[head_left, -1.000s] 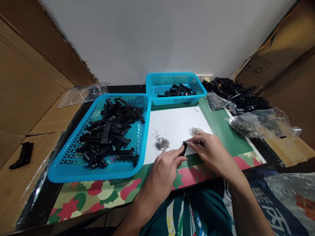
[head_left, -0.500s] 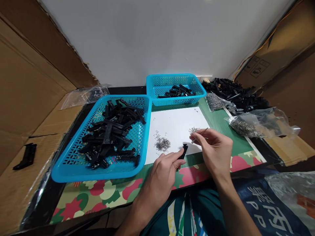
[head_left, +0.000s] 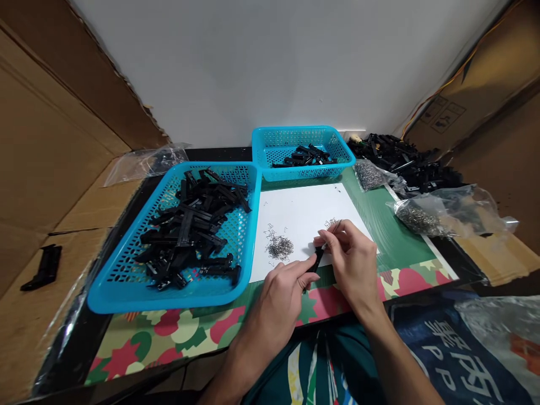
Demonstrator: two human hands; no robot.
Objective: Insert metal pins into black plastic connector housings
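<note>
My left hand (head_left: 282, 292) pinches a small black plastic part (head_left: 316, 259) at the near edge of a white sheet (head_left: 304, 211). My right hand (head_left: 352, 259) is closed on a thin metal pin (head_left: 333, 229), its tip at the top of the black part. A small heap of metal springs (head_left: 279, 246) lies on the sheet left of the hands. A second, smaller heap of springs (head_left: 331, 223) sits just beyond my right fingers.
A large blue basket (head_left: 126, 281) full of black parts stands at left. A smaller blue basket (head_left: 337, 163) stands behind the sheet. Loose black parts (head_left: 405, 160) and bags of springs (head_left: 439, 212) lie at right. Cardboard walls flank both sides.
My right hand lifted away toward the far spring heap, then came back to the black part with the pin. My left hand kept its hold on the part.
</note>
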